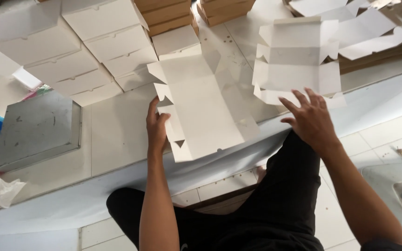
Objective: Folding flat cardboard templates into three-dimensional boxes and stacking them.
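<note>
**Ana:** Down on the tiled ledge [117, 130], the left hand [156, 128] had the flat white box blank [205, 107] by its near left edge, thumb and fingers pinched on a side flap.

**Ben:** And the right hand [310, 118]?

**Ana:** It hovered with fingers spread and nothing in it, just above the near edge of a second unfolded blank [296, 58] lying further right on the same ledge.

**Ben:** How would you have wanted that fold done?

**Ana:** My judgement was that the pinch sat well, close to the crease. I would have kept the blank's middle panel flat on the ledge and lifted the flap along the scored line, not across it, so the card did not buckle.

**Ben:** Anything crowding the work?

**Ana:** A stack of finished white boxes [70, 42] stood at the far left, brown flat card stacks [168, 16] sat behind, and a grey metal tray [36, 128] lay well to the left. None of them touched the blank in hand.

**Ben:** And the loose flaps at the far end?

**Ana:** They were spread out flat and needed squaring up evenly, I would have said.
</note>
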